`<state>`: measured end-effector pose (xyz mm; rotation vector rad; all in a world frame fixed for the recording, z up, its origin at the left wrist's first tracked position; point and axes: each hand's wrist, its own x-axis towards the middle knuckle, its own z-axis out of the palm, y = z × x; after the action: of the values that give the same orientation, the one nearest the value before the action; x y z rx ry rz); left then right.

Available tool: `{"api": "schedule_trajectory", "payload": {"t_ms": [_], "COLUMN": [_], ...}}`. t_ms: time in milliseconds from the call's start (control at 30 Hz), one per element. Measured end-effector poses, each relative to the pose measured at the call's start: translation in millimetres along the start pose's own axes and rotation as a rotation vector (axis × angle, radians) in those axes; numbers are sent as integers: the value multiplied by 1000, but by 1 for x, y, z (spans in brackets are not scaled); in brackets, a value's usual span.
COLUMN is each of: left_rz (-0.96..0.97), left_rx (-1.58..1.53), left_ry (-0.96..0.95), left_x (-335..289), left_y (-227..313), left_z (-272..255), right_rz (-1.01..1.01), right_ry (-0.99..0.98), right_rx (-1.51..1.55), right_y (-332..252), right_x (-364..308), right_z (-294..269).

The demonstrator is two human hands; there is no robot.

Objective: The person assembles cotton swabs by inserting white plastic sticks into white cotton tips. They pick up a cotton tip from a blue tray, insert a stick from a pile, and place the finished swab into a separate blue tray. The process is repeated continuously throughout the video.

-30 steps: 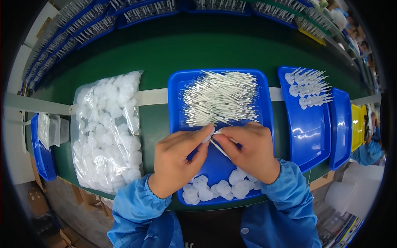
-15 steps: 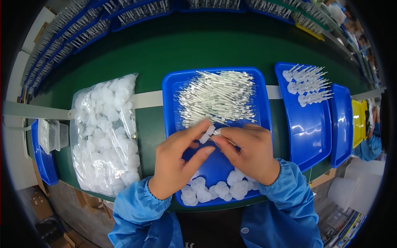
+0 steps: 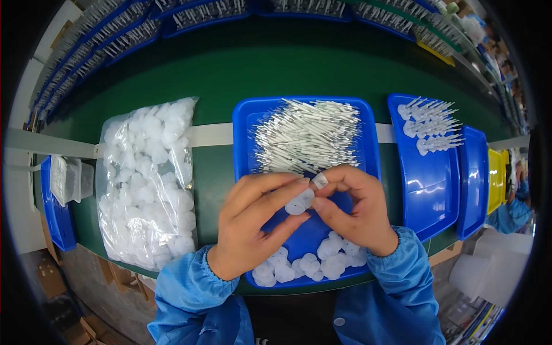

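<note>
My left hand (image 3: pixel 253 215) is closed on a translucent white plastic disc (image 3: pixel 299 202), pinched between thumb and fingers, its round face turned up. Against its upper right edge, my right hand (image 3: pixel 362 210) pinches a small whitish piece (image 3: pixel 319 180) at the fingertips; whether it joins the disc, I cannot tell. Both hands hover over a blue tray (image 3: pixel 238 138). A heap of thin white sticks with metallic tips (image 3: pixel 307 135) fills the tray's far half. More translucent discs (image 3: pixel 310 265) lie clustered along its near edge.
Left of the tray lies a clear bag of white discs (image 3: pixel 146 184). To the right, another blue tray (image 3: pixel 428 195) holds rows of discs with sticks standing in them (image 3: pixel 431 126). Blue trays of sticks (image 3: pixel 207 17) line the far edge. Clear plastic boxes (image 3: pixel 72 179) stand at far left.
The disc, tilted nearly edge-on before, now faces up flat. My right fingers have moved from the thin stick they pinched to the disc's upper right edge. The view has shifted slightly.
</note>
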<state>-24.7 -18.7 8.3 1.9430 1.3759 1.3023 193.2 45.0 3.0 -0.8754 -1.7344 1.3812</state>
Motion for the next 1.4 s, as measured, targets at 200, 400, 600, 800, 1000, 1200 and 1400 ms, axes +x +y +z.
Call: {"api": "schedule_trajectory", "payload": {"t_ms": [200, 400, 600, 800, 1000, 1200, 1400], "left_rz": [60, 13, -258, -341, -275, -346, -323], "left_rx": [11, -108, -328, -358, -340, -359, -349], "left_ry": [-5, -98, 41, 17, -92, -88, 19], "left_x": [1, -4, -4, -8, -3, -8, -7], "left_y": [-2, -7, -18, -22, -10, -8, -8], "left_z": [2, -11, -18, -17, -13, -10, -6], "right_rz": [99, 135, -408, -248, -158, -136, -56], "right_ry": [-67, -61, -99, -57, -39, 6, 15], "right_rx": [96, 64, -1007, -684, -257, -377, -329], "right_y": [-2, 1, 1, 1, -7, -7, -8], "right_x": [2, -23, 4, 9, 4, -2, -6], "right_z": [-4, -17, -10, -9, -3, 4, 3]}}
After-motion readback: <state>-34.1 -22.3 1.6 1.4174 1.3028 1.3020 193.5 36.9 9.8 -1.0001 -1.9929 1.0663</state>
